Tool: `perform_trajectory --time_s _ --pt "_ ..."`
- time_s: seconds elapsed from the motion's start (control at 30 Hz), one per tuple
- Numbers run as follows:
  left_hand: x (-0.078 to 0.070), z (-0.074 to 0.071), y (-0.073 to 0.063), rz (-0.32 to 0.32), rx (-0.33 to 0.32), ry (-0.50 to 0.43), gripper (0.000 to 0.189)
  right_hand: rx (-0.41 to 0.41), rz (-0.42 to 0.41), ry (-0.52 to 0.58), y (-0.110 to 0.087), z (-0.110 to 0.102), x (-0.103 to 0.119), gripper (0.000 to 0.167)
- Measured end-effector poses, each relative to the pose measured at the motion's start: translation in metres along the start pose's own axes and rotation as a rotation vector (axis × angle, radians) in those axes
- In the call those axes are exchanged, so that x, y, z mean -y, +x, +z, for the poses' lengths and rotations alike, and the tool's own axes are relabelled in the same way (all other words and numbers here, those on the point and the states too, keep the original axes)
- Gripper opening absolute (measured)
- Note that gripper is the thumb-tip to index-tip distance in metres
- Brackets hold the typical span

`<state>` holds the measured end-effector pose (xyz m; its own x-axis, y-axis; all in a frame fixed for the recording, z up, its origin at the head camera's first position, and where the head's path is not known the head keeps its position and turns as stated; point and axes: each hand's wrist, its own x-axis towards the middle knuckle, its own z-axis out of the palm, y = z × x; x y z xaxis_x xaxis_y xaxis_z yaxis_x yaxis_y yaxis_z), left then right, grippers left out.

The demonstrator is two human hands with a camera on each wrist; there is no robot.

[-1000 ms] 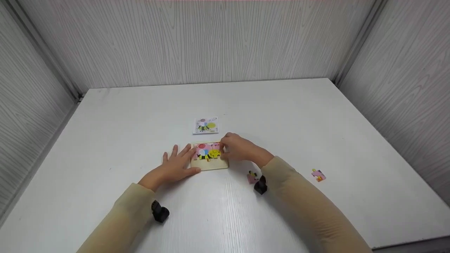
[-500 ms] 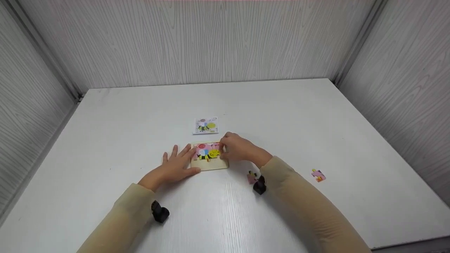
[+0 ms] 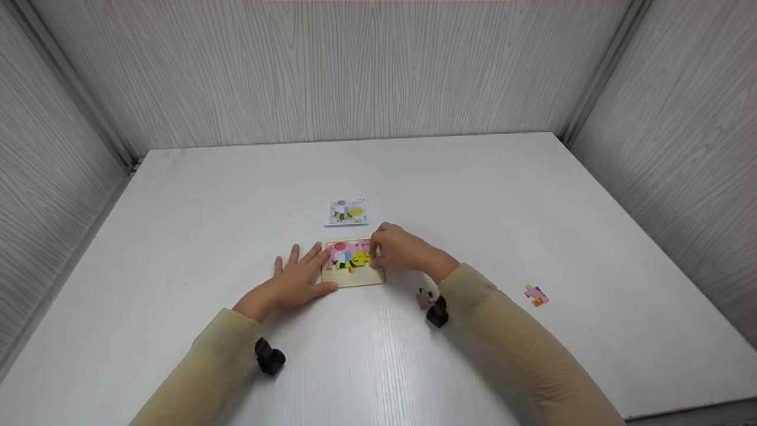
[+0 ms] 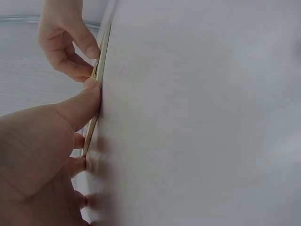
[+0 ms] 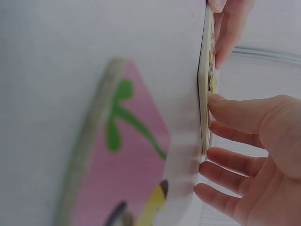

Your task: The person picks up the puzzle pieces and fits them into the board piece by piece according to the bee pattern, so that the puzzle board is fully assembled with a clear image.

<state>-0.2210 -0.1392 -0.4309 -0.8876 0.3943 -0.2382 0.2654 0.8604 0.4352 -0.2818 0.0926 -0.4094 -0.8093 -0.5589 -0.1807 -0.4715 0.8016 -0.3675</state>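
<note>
A small wooden tray puzzle (image 3: 353, 278) lies on the table, its upper part filled with pink pieces of a bee picture and its lower part bare wood. My left hand (image 3: 295, 281) lies with spread fingers over the tray's left edge, thumb at the near left corner. At the right side, my right hand (image 3: 402, 248) pinches a puzzle piece between thumb and forefinger, set down in the tray; the fingers hide most of that piece. In the right wrist view the thumb (image 5: 230, 110) meets the tray's face while the other fingers extend past its edge.
A picture card (image 3: 346, 212) with the same bee lies behind the tray. One loose puzzle piece (image 3: 424, 299) sits beside the right wrist, looming large and pink in the right wrist view. Another loose piece (image 3: 536, 294) lies farther right. Panels (image 3: 355, 71) wall the table.
</note>
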Motion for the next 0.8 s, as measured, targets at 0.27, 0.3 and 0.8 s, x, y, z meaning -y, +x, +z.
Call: perform_trajectory --time_s 0.27,0.3,0.8 --pt "-0.0006 -0.0007 -0.0002 -0.01 0.007 -0.011 0.082 0.006 0.024 -0.017 0.0004 0.0003 0.0026 0.017" --pt "-0.0005 -0.0004 0.0002 -0.009 0.007 -0.01 0.082 0.003 0.024 -0.022 0.0005 0.0006 0.0026 0.017" --pt "-0.002 -0.0013 -0.0008 -0.01 0.007 -0.009 0.082 -0.023 -0.046 -0.022 -0.0015 0.0 0.0004 0.018"
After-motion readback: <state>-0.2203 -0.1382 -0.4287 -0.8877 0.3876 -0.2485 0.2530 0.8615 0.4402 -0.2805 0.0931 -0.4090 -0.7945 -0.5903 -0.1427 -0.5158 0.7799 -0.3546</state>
